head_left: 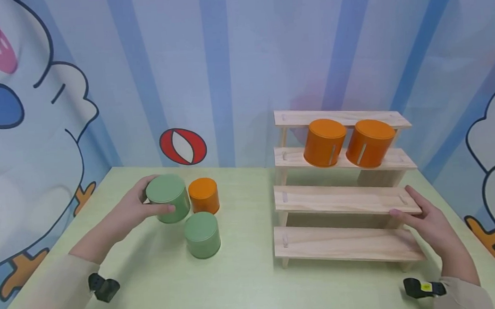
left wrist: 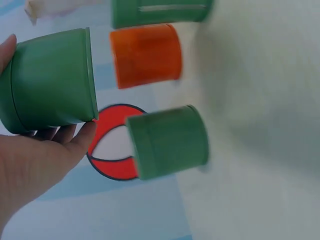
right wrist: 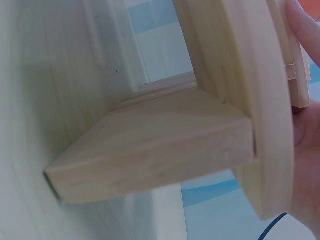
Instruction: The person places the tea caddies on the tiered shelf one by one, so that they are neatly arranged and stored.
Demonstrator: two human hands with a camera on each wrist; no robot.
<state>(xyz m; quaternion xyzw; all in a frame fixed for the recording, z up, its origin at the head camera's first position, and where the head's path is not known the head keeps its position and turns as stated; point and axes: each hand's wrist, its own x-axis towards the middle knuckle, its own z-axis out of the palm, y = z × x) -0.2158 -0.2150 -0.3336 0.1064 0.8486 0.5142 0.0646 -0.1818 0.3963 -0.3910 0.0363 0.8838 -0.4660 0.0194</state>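
My left hand [head_left: 142, 203] grips a green round canister [head_left: 168, 199] at the left of the table. In the left wrist view this held canister [left wrist: 52, 80] is raised beside several others. Just right of it in the head view stand a small orange canister [head_left: 204, 196] and a smaller green canister [head_left: 203, 235]. Another green canister [left wrist: 170, 142] shows in the left wrist view; in the head view it seems hidden behind the held one. My right hand [head_left: 430, 223] holds the right end of a step of the wooden stepped shelf [head_left: 345, 198], thumb on top.
Two larger orange canisters [head_left: 325, 142] stand side by side on the shelf's second step from the top. The pale green table [head_left: 246, 277] meets a blue striped cloth backdrop [head_left: 242, 69] at the back. Cartoon figures are printed on the cloth at both sides.
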